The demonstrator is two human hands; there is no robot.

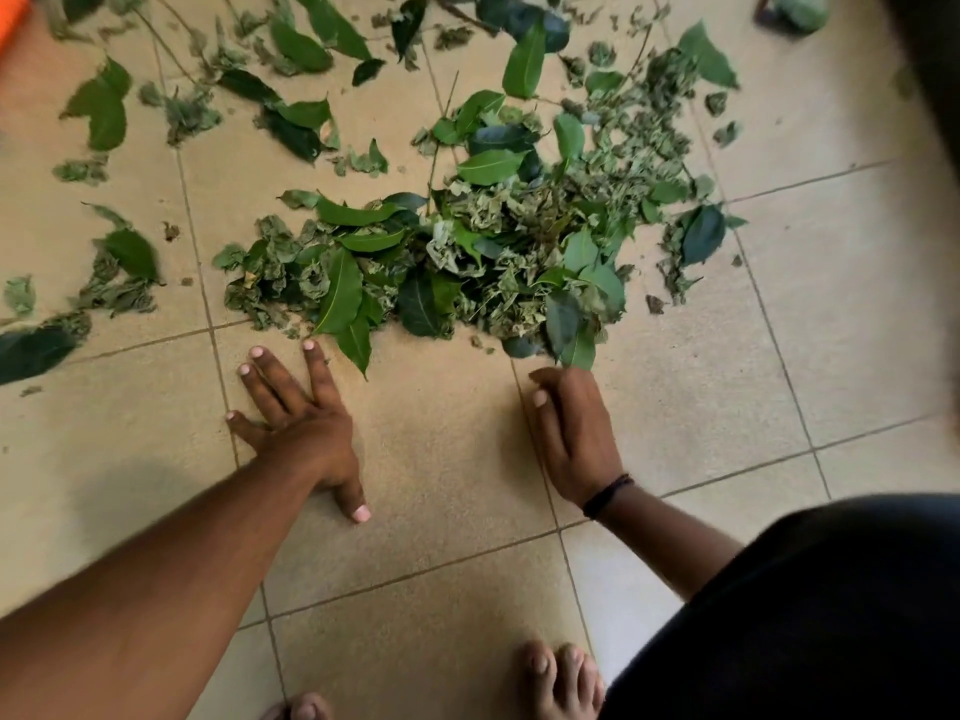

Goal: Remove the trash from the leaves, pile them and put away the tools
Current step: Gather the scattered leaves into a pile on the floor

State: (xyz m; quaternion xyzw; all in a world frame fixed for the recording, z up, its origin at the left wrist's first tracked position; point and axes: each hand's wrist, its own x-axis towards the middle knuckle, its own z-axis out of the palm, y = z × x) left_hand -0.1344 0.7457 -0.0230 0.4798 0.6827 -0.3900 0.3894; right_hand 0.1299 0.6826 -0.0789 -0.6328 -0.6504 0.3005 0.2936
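Note:
A heap of green leaves (483, 252), some glossy and whole, many dry and crumpled, lies on the beige tiled floor (441, 459) in the middle of the view. My left hand (298, 423) lies flat on the tile just in front of the heap's left end, fingers spread and straight. My right hand (574, 433) sits at the heap's near right edge with its fingertips touching the nearest leaves; the fingers bend slightly and hold nothing I can see. No trash or tool shows among the leaves.
More loose leaves and thin twigs (291, 111) are strewn over the tiles at the back and left. An orange thing (10, 18) shows at the top left corner, a greenish object (800, 13) at the top right. My bare toes (561, 672) are at the bottom.

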